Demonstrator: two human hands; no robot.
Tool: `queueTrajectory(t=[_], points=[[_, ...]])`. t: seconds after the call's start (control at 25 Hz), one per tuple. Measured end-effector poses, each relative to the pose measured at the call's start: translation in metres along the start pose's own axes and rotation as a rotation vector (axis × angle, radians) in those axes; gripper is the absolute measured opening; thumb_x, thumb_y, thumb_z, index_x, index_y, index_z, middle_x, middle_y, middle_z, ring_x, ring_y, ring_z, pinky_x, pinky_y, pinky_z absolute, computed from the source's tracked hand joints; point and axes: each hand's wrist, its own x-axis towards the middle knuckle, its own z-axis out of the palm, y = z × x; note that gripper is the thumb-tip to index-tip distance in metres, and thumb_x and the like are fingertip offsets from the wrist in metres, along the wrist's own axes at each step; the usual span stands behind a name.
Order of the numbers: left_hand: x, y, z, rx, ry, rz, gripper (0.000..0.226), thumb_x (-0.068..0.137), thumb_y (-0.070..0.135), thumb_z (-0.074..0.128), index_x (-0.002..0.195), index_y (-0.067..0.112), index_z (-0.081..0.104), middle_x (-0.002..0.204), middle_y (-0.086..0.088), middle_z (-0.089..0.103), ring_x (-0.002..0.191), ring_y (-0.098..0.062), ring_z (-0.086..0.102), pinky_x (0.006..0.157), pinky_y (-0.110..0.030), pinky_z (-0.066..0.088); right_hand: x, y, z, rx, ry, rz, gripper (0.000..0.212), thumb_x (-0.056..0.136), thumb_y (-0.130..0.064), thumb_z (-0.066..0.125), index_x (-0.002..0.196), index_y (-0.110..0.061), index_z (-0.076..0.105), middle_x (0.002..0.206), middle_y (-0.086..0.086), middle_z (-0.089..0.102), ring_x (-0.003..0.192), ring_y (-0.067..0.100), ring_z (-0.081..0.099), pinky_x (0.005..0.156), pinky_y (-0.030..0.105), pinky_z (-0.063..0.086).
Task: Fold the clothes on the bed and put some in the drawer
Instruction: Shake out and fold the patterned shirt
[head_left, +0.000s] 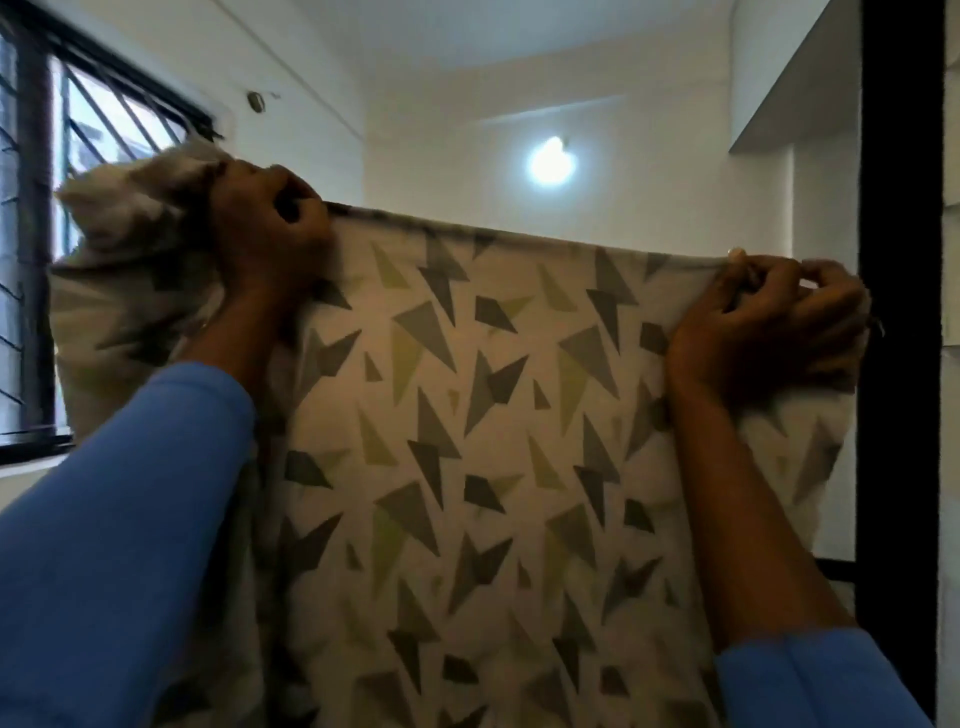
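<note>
A cream cloth with grey and green triangle print (483, 441) hangs stretched out in front of me, held high at its top edge. My left hand (270, 234) grips a bunched corner of the cloth at the upper left. My right hand (769, 322) grips the top edge at the right, fingers curled round the fabric. The cloth hangs down past the bottom of the view and hides the bed and the drawer.
A barred window (78, 156) fills the upper left wall. A lit wall lamp (551, 163) glows on the far white wall. A dark vertical frame (901, 312) stands just right of my right hand.
</note>
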Motion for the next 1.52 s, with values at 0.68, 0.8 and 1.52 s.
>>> queueTrajectory(t=[0.68,0.8,1.52], points=[[-0.570,-0.287,0.332,0.472,-1.523,-0.397,0.014,0.095,0.034,0.067,0.103,0.030,0.078,0.113,-0.003,0.076,0.107,-0.030,0.066,0.088,-0.040,0.052,-0.331,0.546,0.117,-0.462,-1.745,-0.414,0.050,0.093,-0.069,0.057,0.076,-0.022,0.056,0.073,-0.001,0.055,0.074,0.030,0.058,0.070,0.037,0.037],[-0.587,-0.284,0.315,0.539,-1.349,-0.318,0.019,0.091,0.034,0.064,0.104,0.031,0.078,0.108,-0.006,0.073,0.107,-0.036,0.064,0.092,-0.048,0.045,-0.339,0.549,0.110,-0.355,-1.707,-0.410,0.047,0.097,-0.065,0.056,0.073,-0.024,0.053,0.069,-0.004,0.055,0.067,0.026,0.056,0.080,0.041,0.038],[-0.543,-0.153,0.036,0.351,-1.161,-0.382,0.020,0.096,0.048,0.064,0.090,0.030,0.072,0.085,0.007,0.066,0.073,-0.017,0.060,0.061,-0.029,0.041,-0.287,0.435,-0.117,-0.583,-1.755,-0.554,0.018,0.095,-0.031,0.055,0.087,-0.018,0.065,0.086,0.002,0.063,0.083,0.028,0.058,0.078,0.041,0.041]])
